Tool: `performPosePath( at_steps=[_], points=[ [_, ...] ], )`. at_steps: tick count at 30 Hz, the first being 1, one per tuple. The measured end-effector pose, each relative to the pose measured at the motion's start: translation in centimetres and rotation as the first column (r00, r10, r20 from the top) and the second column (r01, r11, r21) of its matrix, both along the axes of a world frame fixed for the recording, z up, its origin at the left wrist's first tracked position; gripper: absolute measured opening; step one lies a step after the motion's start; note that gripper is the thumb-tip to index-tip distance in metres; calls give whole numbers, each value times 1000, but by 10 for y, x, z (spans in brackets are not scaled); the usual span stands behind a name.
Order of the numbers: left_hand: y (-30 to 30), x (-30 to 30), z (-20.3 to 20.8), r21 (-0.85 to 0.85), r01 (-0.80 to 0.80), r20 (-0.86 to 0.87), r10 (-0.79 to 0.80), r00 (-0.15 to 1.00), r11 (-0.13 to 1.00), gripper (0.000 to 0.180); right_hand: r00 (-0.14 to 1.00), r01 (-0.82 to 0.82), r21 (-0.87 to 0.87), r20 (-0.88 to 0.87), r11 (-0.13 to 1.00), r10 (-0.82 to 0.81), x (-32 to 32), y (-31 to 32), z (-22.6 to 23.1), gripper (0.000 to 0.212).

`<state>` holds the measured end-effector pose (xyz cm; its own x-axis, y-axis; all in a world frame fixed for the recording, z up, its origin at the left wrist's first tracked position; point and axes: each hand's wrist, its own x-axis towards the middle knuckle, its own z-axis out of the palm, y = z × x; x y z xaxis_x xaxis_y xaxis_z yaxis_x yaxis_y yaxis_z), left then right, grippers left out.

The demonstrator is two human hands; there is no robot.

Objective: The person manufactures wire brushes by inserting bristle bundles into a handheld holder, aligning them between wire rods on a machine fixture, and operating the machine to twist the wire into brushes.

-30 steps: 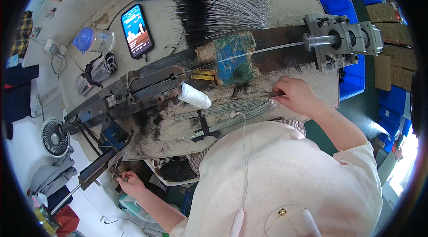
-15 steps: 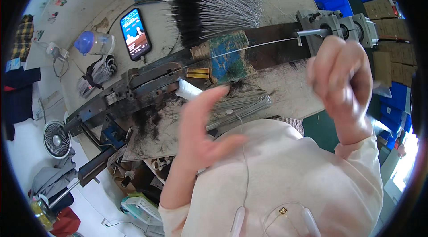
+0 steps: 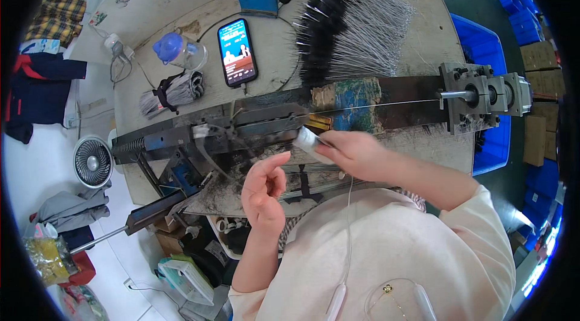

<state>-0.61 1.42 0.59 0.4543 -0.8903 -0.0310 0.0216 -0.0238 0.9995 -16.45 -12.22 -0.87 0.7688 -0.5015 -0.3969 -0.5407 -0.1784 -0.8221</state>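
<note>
My right hand (image 3: pixel 356 153) is closed round the white-wrapped handle (image 3: pixel 309 143) of a dark bench machine (image 3: pixel 260 128). Just left of it, my left hand (image 3: pixel 264 191) is raised near the table's front edge, its index finger stretched out and the others loosely curled, with nothing seen in it. A thin metal wire (image 3: pixel 393 103) runs taut from the machine's jaws to a metal spindle (image 3: pixel 459 96) on the right. Beneath the wire, a worn blue-green patch (image 3: pixel 356 106) covers part of the machine's bed. Small yellow pieces (image 3: pixel 319 121) sit beside the handle.
Behind the machine lies a heap of black-bristled wire brushes (image 3: pixel 362 31). A phone (image 3: pixel 237 52), a lidded jar (image 3: pixel 181 51) and a tied wire bundle (image 3: pixel 173 93) are further left. A blue bin (image 3: pixel 488 152) stands past the table's right end; a fan (image 3: pixel 92 162) is at left.
My right hand has come from beside the spindle to the white-wrapped handle and closed on it. My left hand has drawn its fingers in. The whole view has shifted.
</note>
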Motion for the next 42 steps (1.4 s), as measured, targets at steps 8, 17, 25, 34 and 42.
performPosePath(
  at_steps=[8,17,25,34,42],
  points=[
    [-32,-2,18,-81,277,350,-233,907,957,36,902,-422,-863,-431,277,29,-87,-63,68,16],
    [-15,-1,17,-2,60,314,-56,948,998,22,967,-231,-602,-231,764,110,-93,-75,89,11],
    [-40,-11,40,158,170,544,-230,807,973,11,990,-102,-752,-144,652,-12,-88,-167,50,16],
    [-110,-58,31,177,377,891,-310,330,909,8,775,318,-605,610,730,167,-71,-146,97,22],
    [-75,-7,39,132,206,984,-154,91,970,11,931,-195,-738,68,646,359,-40,-53,52,22]
  ],
)
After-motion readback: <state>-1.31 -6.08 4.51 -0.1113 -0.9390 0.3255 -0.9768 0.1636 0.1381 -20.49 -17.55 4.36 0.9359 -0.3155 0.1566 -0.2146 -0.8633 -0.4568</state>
